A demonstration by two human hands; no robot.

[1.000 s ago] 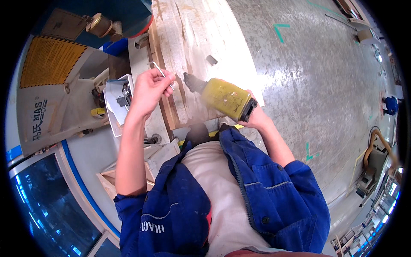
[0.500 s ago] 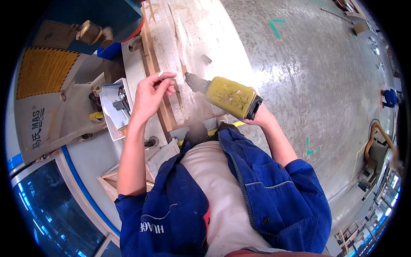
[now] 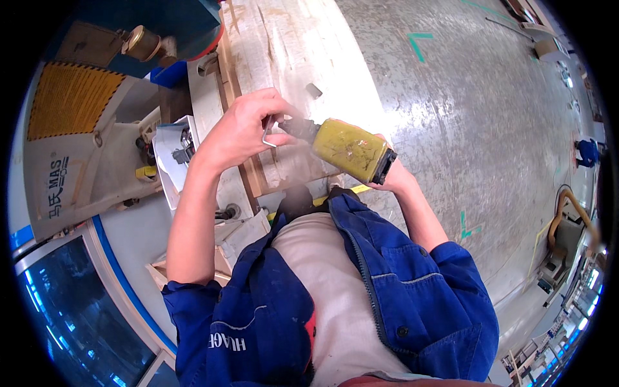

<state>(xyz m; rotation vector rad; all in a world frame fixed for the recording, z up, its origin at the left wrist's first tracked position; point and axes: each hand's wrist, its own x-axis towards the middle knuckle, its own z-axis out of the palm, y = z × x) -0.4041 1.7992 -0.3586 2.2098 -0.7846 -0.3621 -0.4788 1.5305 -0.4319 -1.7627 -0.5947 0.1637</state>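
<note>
Left hand (image 3: 242, 132) is pinching a small bent metal key (image 3: 267, 137) at the dark nose of the one scuffed yellow power tool (image 3: 351, 149), which the right hand (image 3: 390, 177) grips from behind, above the long pale wooden plank (image 3: 290, 58). Looks like the key's only just going in, so the turning is probably all left to do.

Drill (image 3: 351, 149): yellow body, scuffed and grimy, black end cap at its right end. Lies nearly level, nose pointing left, slightly raised; held in the air above a pale wooden board. Dark chuck (image 3: 298, 128) at the nose, partly blurred.

Key (image 3: 268, 133): small bent metal piece, L-shaped, silvery. Sits right at the chuck, touching or just beside it; exact seating cannot be told.
</note>
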